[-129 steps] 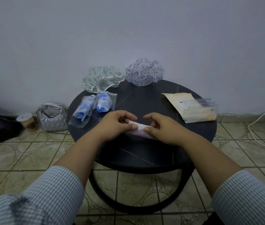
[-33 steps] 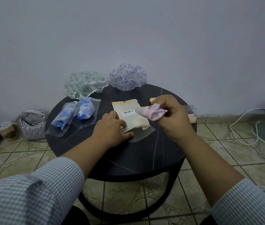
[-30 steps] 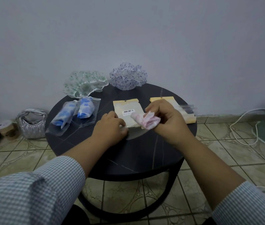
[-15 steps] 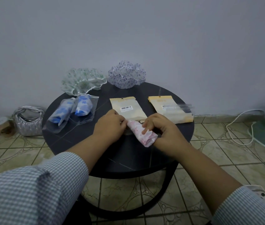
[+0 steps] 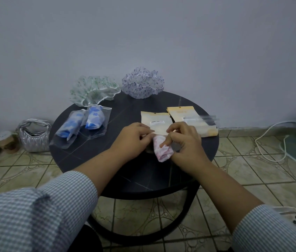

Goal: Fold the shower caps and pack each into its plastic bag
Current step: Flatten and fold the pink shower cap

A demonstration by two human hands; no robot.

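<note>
On the round table (image 5: 82,157), the left hand (image 5: 134,139) pinched the near edge of the bag (image 5: 155,122) while the right hand (image 5: 185,142) curled its fingers round the rolled pink cap (image 5: 162,151) at the bag's mouth.

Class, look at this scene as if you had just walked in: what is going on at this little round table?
A person is packing shower caps. The right hand holds a folded pink cap at the mouth of a plastic bag, which the left hand pinches. Two blue caps lie already bagged on the black table. A green cap and a purple cap wait unfolded at the back, and another bag lies nearby.
</note>
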